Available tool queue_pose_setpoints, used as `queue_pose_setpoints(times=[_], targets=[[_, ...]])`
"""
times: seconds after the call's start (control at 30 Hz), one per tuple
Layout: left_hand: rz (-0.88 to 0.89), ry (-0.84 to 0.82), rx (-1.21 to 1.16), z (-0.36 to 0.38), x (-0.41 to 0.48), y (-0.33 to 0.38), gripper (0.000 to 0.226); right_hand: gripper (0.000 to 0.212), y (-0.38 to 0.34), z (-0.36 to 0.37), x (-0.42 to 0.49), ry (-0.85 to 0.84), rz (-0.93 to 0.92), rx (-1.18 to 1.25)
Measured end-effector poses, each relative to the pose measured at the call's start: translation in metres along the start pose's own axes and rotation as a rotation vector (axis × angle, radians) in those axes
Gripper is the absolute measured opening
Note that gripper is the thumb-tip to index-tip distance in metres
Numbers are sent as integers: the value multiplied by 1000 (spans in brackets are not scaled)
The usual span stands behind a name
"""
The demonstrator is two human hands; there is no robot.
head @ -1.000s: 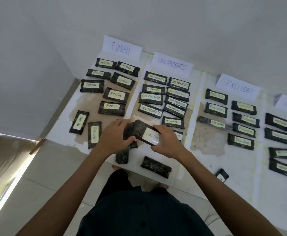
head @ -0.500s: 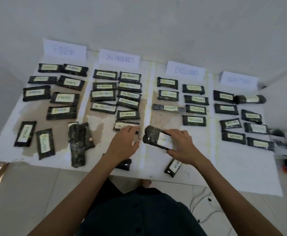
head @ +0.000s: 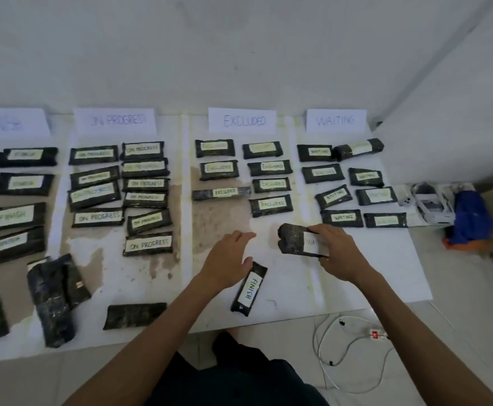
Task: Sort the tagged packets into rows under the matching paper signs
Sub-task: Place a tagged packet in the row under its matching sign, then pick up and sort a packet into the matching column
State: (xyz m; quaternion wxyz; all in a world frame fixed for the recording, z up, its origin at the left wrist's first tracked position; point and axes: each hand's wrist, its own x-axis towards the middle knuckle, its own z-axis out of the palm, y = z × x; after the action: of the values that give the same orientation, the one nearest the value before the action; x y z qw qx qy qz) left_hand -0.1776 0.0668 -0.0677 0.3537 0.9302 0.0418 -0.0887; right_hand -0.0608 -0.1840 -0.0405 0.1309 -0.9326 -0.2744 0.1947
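Observation:
My right hand (head: 337, 253) grips a dark packet tagged WAITING (head: 295, 240), held just below the rows under the WAITING sign (head: 336, 121). My left hand (head: 227, 259) hovers open over the white sheet (head: 385, 268), fingers spread, empty. A packet tagged FINISH (head: 249, 288) lies upright just right of that hand's wrist. Signs ON PROGRESS (head: 115, 121) and EXCLUDED (head: 242, 121) stand at the back, each with rows of tagged packets beneath. The FINISH sign (head: 8, 123) is cut off at the left edge.
A loose heap of dark packets (head: 55, 294) and one packet lying face down (head: 134, 315) sit near the sheet's front edge. A white cable with a red-lit switch (head: 375, 334) lies on the floor. White and blue objects (head: 444, 209) stand right of the sheet.
My view and both hands have swung right. My right hand carried the WAITING packet toward the WAITING rows. My left hand let go of it and now hovers open.

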Motion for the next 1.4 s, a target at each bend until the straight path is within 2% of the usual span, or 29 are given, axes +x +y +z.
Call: queue_pose_setpoints(times=[0.4, 0.8, 0.93, 1.1, 1.27, 1.4], targets=[[-4, -166, 1, 64, 51, 21, 49, 64, 107, 12, 8, 52, 51, -86], [13, -200, 34, 70, 62, 15, 45, 70, 116, 24, 5, 106, 31, -119], [-34, -175, 9, 64, 46, 8, 44, 72, 95, 24, 1, 119, 15, -88], [-174, -144, 31, 61, 13, -4, 48, 56, 21, 50, -8, 234, -77, 79], [-272, -223, 58, 66, -9, -7, 67, 41, -44, 95, -16, 41, 1, 434], [-291, -251, -91, 71, -8, -7, 76, 42, -73, 114, -16, -71, 85, 572]])
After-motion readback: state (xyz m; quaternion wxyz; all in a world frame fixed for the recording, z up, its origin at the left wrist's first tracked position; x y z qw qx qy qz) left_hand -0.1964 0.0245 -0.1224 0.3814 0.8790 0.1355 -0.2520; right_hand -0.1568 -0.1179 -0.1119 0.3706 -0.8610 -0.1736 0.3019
